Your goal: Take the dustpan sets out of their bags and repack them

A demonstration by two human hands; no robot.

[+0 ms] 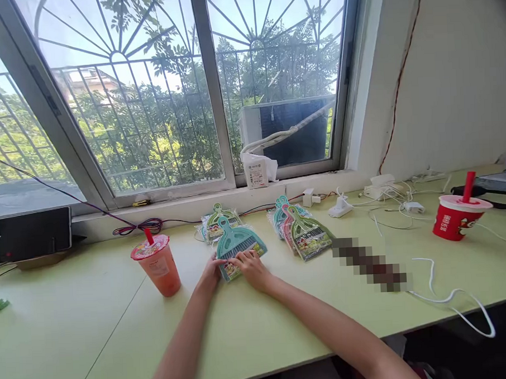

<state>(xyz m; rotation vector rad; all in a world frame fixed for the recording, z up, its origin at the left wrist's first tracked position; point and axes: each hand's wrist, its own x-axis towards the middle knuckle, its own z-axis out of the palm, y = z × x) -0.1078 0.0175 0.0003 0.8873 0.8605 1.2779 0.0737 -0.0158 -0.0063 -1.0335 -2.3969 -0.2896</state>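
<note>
A teal mini dustpan and brush set (238, 240), with a printed card at its lower part, is tilted up above the table at the centre. My left hand (211, 272) grips its left edge, thumb on the front. My right hand (252, 268) lies over the lower front with its fingers bent onto the card, gripping it too. Right behind is a green dustpan set (219, 216) in clear wrap, partly hidden by the teal one. To the right lies a pile with another green dustpan set (307, 232) on top, and pink and teal ones under it.
An orange drink cup (160, 269) stands left of my hands, and a red cup (455, 220) stands far right. A tablet (33, 235) leans at the left. White cables (454, 298) and a blurred patch (371, 265) lie on the right. A tissue pack (256, 172) sits on the sill.
</note>
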